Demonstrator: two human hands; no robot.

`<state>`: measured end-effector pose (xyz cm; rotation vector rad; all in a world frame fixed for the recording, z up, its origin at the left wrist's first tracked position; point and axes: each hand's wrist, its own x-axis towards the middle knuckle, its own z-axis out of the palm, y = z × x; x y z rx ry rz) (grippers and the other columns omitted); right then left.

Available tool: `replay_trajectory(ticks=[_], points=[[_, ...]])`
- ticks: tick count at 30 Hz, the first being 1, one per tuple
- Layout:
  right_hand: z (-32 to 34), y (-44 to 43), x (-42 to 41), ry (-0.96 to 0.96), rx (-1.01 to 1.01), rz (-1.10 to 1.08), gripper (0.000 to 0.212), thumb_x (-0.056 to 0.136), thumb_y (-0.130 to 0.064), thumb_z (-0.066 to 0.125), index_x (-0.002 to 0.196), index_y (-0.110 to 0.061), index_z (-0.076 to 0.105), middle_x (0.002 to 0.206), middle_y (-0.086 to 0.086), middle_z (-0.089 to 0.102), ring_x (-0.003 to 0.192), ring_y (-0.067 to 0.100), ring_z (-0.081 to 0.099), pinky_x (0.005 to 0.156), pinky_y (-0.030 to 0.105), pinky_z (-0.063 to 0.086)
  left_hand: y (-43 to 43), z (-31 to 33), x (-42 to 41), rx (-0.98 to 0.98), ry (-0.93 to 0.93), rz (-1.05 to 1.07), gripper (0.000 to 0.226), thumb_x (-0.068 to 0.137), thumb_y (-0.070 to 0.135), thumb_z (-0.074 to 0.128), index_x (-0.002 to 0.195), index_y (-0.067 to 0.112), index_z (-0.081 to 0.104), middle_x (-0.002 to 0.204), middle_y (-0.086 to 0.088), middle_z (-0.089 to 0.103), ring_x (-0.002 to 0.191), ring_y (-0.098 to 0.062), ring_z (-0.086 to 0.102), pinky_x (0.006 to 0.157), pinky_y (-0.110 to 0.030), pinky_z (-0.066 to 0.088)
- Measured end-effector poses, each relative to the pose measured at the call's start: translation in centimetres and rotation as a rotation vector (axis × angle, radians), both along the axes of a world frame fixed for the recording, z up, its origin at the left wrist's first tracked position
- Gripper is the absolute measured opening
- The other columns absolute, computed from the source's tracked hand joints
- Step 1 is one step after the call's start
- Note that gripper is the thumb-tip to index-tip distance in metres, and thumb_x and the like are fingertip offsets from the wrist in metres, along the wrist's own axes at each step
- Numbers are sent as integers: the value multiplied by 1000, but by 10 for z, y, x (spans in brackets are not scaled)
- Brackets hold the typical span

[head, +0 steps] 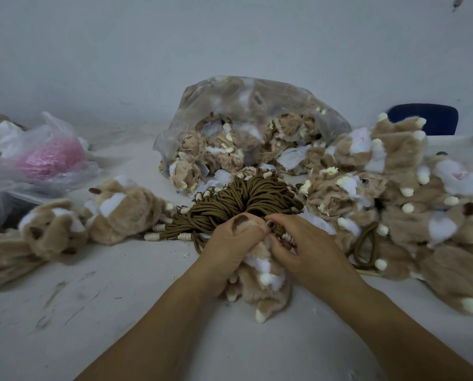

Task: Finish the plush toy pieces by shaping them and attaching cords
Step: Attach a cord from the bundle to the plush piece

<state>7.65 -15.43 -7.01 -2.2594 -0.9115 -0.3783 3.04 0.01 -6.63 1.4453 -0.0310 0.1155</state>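
From my feed, a pink-filled plastic bag (45, 158) sits far left on the scuffed white table (106, 303), with two finished plush toys (120, 210) beside it. At centre my left hand (229, 248) and right hand (304, 248) are close together, both clamped on one plush piece (260, 287) just in front of the brown cord bundle (246, 199). Behind is a clear bag of pieces (246, 127), right a plush pile (408, 193), a blue chair back (424, 119) and the bare pale wall (229, 37).

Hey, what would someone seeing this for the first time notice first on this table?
The left hand and right hand grip a tan plush piece at centre, just in front of a fanned bundle of brown cords. Behind, a clear bag spills more tan pieces; a pink mass shows through a thin bag at far left.
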Motion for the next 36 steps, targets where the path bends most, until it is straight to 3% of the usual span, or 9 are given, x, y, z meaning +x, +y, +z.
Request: replay_trajectory(ticks=[4, 11, 14, 16, 19, 24, 27, 31, 36], points=[[1, 0, 1, 3, 23, -17, 25, 85, -40, 50, 107, -31, 59, 87, -23, 53, 86, -5, 51, 64, 7, 37, 1, 0, 1, 19, 7, 3, 8, 79, 30, 67, 77, 25, 73, 74, -7, 70, 66, -18, 68, 58, -26, 54], [3, -1, -1, 16, 61, -1, 21, 86, -30, 54, 104, -25, 63, 86, -21, 54, 84, -3, 51, 68, 4, 36, 3, -1, 2, 58, -64, 58, 8, 86, 25, 64, 85, 26, 72, 80, 1, 71, 73, -12, 67, 61, -20, 53], [4, -3, 1, 8, 67, -4, 22, 89, -28, 55, 109, -24, 62, 88, -18, 55, 84, -7, 50, 69, 4, 35, 4, -2, 2, 240, -231, 88, 28, 89, 17, 60, 106, 36, 70, 103, 16, 69, 94, 1, 65, 75, -11, 49], [5, -5, 3, 3, 62, 0, 21, 91, -29, 54, 110, -24, 62, 91, -14, 58, 88, -3, 49, 71, 6, 36, 3, -3, 3, 404, -349, 76, 34, 92, 14, 60, 116, 34, 69, 109, 21, 64, 106, 1, 61, 86, -10, 45], [3, -7, 4, 11, 33, 14, 25, 93, -32, 49, 114, -25, 60, 97, -10, 60, 91, 3, 50, 76, 13, 37, 4, -5, 5, 627, -486, 137, 31, 93, 6, 63, 117, 24, 68, 99, 21, 59, 100, 2, 58, 86, -8, 40], [2, -6, 3, -20, 22, 44, 33, 97, -39, 39, 118, -25, 61, 105, -14, 61, 96, -7, 46, 80, 2, 32, 3, -5, 6, 802, -576, 260, 14, 89, 12, 66, 101, 16, 70, 92, 17, 55, 88, 5, 54, 78, -6, 38], [1, -6, 5, -60, 29, 41, 37, 96, -38, 35, 114, -23, 63, 104, -10, 61, 94, -5, 47, 82, 1, 29, 2, -5, 7, 749, -541, 264, 7, 90, 12, 68, 94, 18, 68, 89, 15, 58, 87, 3, 56, 77, -7, 39], [-4, -9, 11, -117, 27, -45, 22, 99, -22, 48, 113, -17, 65, 103, -1, 60, 96, 12, 54, 83, 23, 40, 0, -5, 4, 578, -394, 222, 19, 91, 17, 69, 83, 33, 64, 85, 16, 65, 82, 4, 60, 71, -7, 43], [-2, -5, 7, -275, 77, -158, 29, 91, -27, 52, 111, -11, 66, 113, 4, 57, 105, 21, 53, 89, 34, 45, -5, -3, 3, 332, -254, 229, 19, 92, 23, 68, 77, 34, 65, 74, 20, 66, 70, 9, 60, 60, -5, 44]])
